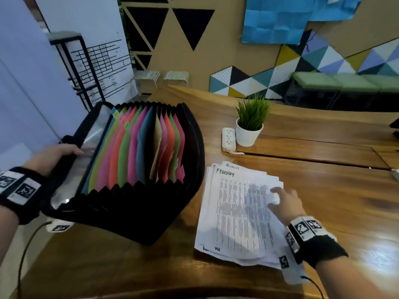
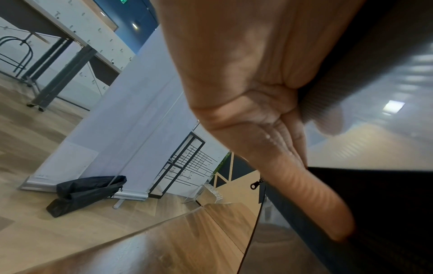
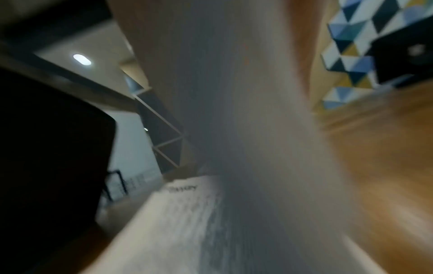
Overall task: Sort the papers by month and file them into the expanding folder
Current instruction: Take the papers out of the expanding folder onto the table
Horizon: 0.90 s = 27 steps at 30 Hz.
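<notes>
The black expanding folder (image 1: 138,152) stands fanned open on the left of the wooden table, its coloured dividers showing. My left hand (image 1: 62,153) grips the folder's clear front flap at its left edge, thumb on top. In the left wrist view the fingers (image 2: 302,187) lie under the flap's black rim (image 2: 386,204). To the right lies a loose stack of printed papers (image 1: 237,212) with a sheet headed "February" on top. My right hand (image 1: 280,201) pinches that top sheet at its right edge, which curls up. The right wrist view is blurred and shows the papers (image 3: 175,213).
A small potted plant (image 1: 250,124) and a white power strip (image 1: 228,139) stand behind the papers. The table (image 1: 151,266) ends just left of the folder, where a black cable (image 1: 28,244) hangs. Green benches line the patterned wall at the back right.
</notes>
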Each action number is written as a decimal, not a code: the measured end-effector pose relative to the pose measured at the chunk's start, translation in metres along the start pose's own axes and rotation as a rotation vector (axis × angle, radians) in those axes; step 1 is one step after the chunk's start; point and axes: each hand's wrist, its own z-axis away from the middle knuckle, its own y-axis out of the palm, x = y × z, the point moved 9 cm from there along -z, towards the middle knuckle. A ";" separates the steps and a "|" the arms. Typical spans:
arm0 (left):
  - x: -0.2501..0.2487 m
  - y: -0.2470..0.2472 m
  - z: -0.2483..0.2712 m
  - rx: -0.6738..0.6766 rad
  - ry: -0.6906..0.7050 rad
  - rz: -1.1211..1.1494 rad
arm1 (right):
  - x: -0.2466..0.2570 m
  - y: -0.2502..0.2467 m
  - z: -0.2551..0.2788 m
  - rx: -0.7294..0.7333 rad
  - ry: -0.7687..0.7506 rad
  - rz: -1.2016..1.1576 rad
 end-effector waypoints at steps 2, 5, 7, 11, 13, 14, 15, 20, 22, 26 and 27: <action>-0.030 0.028 0.040 0.018 0.015 0.040 | 0.053 -0.041 0.016 -0.092 -0.204 -0.170; -0.060 0.063 0.078 0.069 0.071 0.143 | 0.143 -0.083 0.051 -0.133 -0.544 -0.400; -0.069 0.079 0.090 0.105 0.077 0.136 | 0.198 -0.086 0.068 -0.067 -0.701 -0.493; -0.074 0.082 0.098 0.087 0.090 0.181 | 0.252 -0.039 0.066 0.062 -0.714 -0.186; -0.065 0.073 0.092 0.053 0.089 0.166 | 0.253 -0.021 0.062 0.060 -0.643 -0.049; -0.062 0.071 0.097 0.024 0.061 0.188 | 0.254 -0.017 0.065 0.057 -0.644 -0.076; -0.056 0.065 0.097 0.008 0.041 0.215 | 0.258 -0.014 0.071 0.059 -0.675 -0.127; -0.029 0.045 0.084 -0.003 0.038 0.250 | 0.286 0.010 0.118 0.214 -0.813 0.049; -0.027 0.040 0.088 -0.047 0.016 0.254 | 0.296 0.008 0.133 0.189 -0.884 0.181; -0.031 0.040 0.095 -0.030 0.040 0.304 | 0.294 0.008 0.130 0.150 -0.786 0.345; -0.031 0.038 0.095 -0.033 0.037 0.310 | 0.292 0.009 0.128 0.153 -0.754 0.364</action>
